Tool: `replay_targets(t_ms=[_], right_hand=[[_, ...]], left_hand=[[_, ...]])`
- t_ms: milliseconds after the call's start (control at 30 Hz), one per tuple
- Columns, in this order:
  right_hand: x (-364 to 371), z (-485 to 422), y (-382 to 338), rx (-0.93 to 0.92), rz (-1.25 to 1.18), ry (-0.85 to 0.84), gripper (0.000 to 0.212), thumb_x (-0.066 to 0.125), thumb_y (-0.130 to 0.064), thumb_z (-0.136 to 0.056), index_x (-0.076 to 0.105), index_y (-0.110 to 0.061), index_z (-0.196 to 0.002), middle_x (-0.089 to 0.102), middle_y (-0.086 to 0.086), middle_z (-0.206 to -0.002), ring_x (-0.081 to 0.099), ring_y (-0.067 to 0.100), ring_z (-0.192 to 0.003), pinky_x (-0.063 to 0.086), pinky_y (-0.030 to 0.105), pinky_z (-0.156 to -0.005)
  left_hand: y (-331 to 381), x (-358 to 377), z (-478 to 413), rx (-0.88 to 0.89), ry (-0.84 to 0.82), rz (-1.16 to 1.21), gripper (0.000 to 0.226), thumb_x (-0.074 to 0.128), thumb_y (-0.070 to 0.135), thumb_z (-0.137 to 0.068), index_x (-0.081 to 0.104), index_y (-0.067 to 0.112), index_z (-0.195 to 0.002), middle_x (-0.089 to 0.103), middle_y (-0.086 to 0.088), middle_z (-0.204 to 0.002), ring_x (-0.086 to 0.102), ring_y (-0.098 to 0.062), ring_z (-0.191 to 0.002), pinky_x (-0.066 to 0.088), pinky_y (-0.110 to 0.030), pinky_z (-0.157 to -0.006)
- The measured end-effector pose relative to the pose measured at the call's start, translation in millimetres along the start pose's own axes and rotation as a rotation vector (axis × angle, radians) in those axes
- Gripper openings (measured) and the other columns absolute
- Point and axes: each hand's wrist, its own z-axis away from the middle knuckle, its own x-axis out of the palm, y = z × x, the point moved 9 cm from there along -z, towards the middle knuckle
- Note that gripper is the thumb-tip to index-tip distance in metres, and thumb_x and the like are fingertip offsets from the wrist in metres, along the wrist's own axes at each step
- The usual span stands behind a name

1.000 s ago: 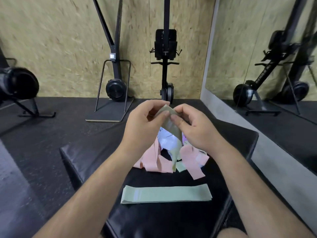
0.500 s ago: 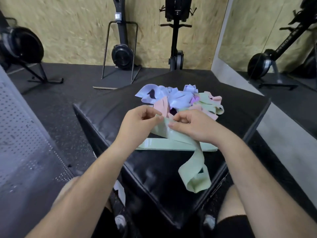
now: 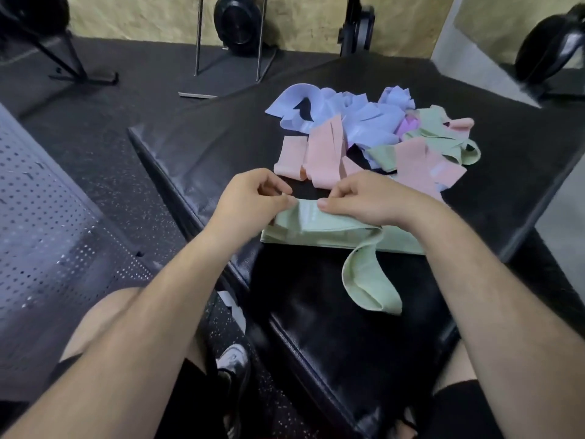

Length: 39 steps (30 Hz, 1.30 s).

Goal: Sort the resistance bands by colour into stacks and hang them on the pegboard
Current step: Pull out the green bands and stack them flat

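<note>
Gym, training corner. Floor: black speckled rubber matting point(image 3: 104, 128) throughout. Walls: bare chipboard sheeting point(image 3: 142, 14). Along the far wall stand black flywheel machines on metal stands, one in the middle point(image 3: 239, 22) and one at the left point(image 3: 34, 14). To the right is a wall mirror point(image 3: 493, 23) reflecting another flywheel. In front sits a black padded box point(image 3: 221, 147) carrying a heap of resistance bands point(image 3: 364, 128) in lilac, pink and green. A grey perforated pegboard panel point(image 3: 47, 198) lies at the left.

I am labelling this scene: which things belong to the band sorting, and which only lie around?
Job: left hand, right hand, held green band, green stack, mixed pile, pegboard.
Lying about: black pad, fitness machine, shoe.
</note>
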Motion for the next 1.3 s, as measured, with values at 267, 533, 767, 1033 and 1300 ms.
replay_targets(t_ms=[267,533,767,1033,1300], right_hand=[[24,-16,9,0.040,0.049,-0.060,0.040,0.070,-0.051,-0.088,0.070,-0.012,-0.084,0.047,-0.022,-0.043,0.045,0.002,-0.052,0.037,0.023,-0.058],[28,-19,12,0.065,0.061,0.006,0.036,0.072,-0.053,-0.086,0.067,-0.018,-0.079,0.050,-0.016,-0.047,0.046,0.002,-0.049,0.032,0.022,-0.053],[32,-18,10,0.076,0.089,0.038,0.036,0.073,-0.054,-0.083,0.062,-0.020,-0.077,0.051,-0.010,-0.061,0.046,0.010,-0.058,0.033,0.029,-0.055],[30,-13,6,0.046,0.132,0.020,0.026,0.069,-0.050,-0.087,0.067,-0.025,-0.083,0.061,-0.010,-0.072,0.056,0.008,-0.070,0.041,0.028,-0.064],[12,-5,21,0.091,-0.026,-0.036,0.049,0.069,-0.056,-0.087,0.072,-0.008,-0.077,0.059,-0.009,-0.071,0.054,0.012,-0.073,0.042,0.032,-0.071]], left_hand=[[-22,1,-5,0.054,0.013,-0.206,0.011,0.078,0.023,-0.080,0.068,0.027,-0.081,0.064,0.006,-0.077,0.053,-0.003,-0.061,0.047,-0.022,-0.065],[-23,3,-3,0.136,0.066,-0.360,0.007,0.074,0.022,-0.086,0.067,0.023,-0.087,0.059,0.001,-0.091,0.054,-0.005,-0.069,0.041,-0.005,-0.067],[1,28,22,0.424,0.171,-0.777,0.030,0.046,0.014,-0.084,0.064,0.009,-0.107,0.057,-0.010,-0.116,0.052,-0.034,-0.106,0.045,-0.045,-0.084],[-22,72,33,0.453,-0.024,-0.892,0.055,0.026,0.038,-0.104,0.054,0.007,-0.141,0.051,-0.008,-0.148,0.041,-0.024,-0.142,0.027,-0.043,-0.119],[-27,72,33,0.392,-0.039,-0.847,0.067,0.013,0.046,-0.101,0.041,0.012,-0.151,0.034,-0.003,-0.160,0.023,-0.017,-0.150,0.007,-0.033,-0.123]])
